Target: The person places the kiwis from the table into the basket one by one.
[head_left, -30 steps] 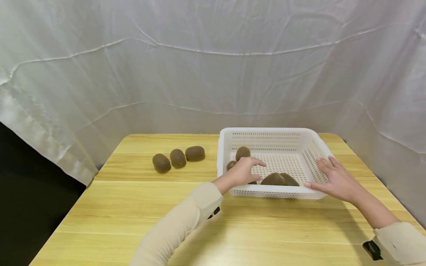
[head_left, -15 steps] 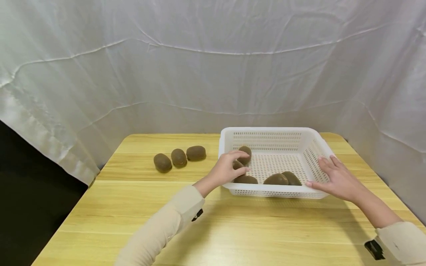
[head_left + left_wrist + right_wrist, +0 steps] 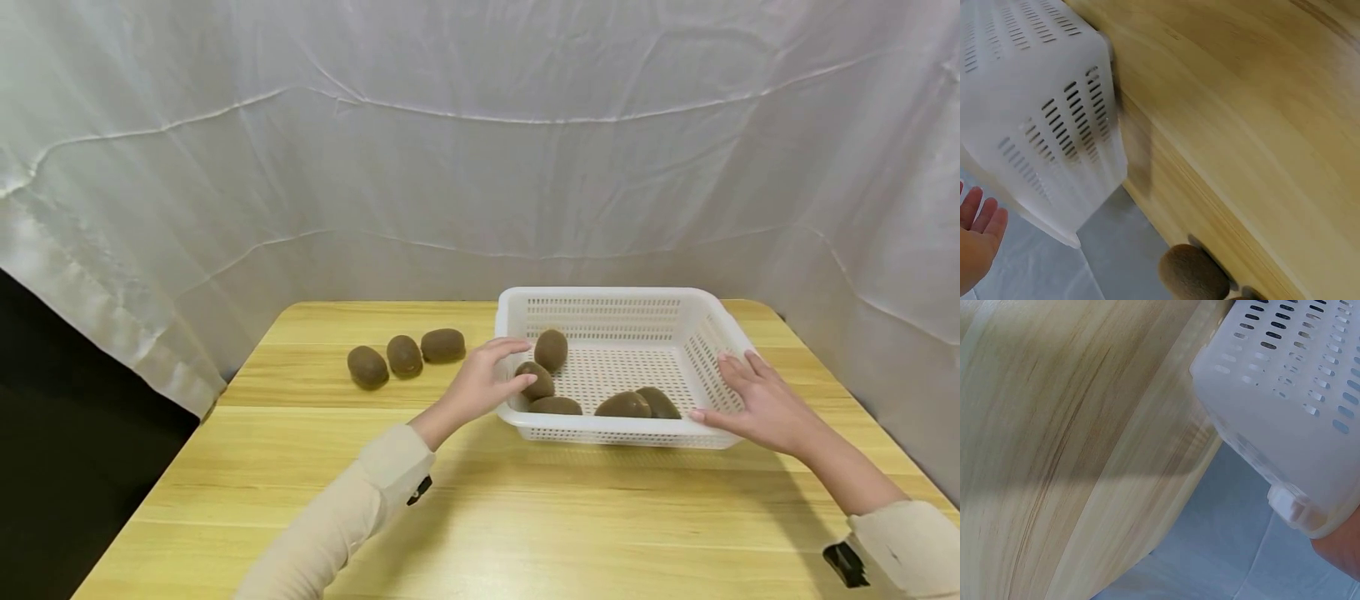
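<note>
My left hand (image 3: 483, 379) hovers over the left rim of the white plastic basket (image 3: 600, 430), fingers apart and holding nothing. Just inside that rim lies one kiwi (image 3: 536, 381), near the thumb, with another kiwi (image 3: 551, 350) behind it and a third kiwi (image 3: 556, 406) by the front wall. Two more lie along the front wall, a kiwi (image 3: 623, 405) and, touching it, a kiwi (image 3: 659, 403). My right hand (image 3: 765, 406) rests on the basket's right front corner, thumb on the front rim and fingers spread over the right side. The right wrist view barely shows this hand.
Three kiwis lie in a loose row on the wooden table (image 3: 300, 475), left of the basket: a left kiwi (image 3: 367, 367), a middle kiwi (image 3: 404, 357) and a right kiwi (image 3: 443, 345). A pale curtain (image 3: 480, 183) hangs behind and at both sides.
My left hand has drawn back leftward from inside the basket to its left rim, uncovering the kiwis there. The right hand stays at its corner.
</note>
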The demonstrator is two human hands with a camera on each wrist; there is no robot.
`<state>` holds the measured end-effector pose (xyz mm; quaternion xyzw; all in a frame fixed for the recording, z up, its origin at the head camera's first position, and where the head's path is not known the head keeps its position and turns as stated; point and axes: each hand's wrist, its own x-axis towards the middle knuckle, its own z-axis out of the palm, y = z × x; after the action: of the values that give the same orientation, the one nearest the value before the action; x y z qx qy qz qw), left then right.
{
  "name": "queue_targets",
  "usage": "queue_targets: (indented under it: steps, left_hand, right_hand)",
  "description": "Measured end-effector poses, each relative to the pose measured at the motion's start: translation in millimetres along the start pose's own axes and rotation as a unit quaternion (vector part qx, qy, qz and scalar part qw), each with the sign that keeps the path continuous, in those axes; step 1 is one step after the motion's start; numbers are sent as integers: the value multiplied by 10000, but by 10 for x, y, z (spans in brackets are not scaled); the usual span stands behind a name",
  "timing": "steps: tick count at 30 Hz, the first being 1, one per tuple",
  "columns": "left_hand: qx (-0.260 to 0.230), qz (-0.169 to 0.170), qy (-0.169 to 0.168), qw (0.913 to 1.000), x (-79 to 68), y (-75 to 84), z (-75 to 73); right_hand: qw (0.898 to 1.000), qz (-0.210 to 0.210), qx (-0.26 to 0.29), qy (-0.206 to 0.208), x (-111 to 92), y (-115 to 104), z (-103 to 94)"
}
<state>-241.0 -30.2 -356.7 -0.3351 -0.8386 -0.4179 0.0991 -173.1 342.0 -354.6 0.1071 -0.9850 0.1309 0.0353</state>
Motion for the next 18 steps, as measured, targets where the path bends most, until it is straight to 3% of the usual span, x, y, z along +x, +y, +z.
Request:
queue_targets:
  steps: [7, 18]
  left_hand:
    - [156, 137, 398, 9990, -93, -117, -75]
    - [346, -34, 1074, 9936, -229, -289, -173]
  right_hand:
    - [10000, 19, -9, 11, -9, 9, 5]
    - [10000, 60, -11, -12, -4, 6, 8]
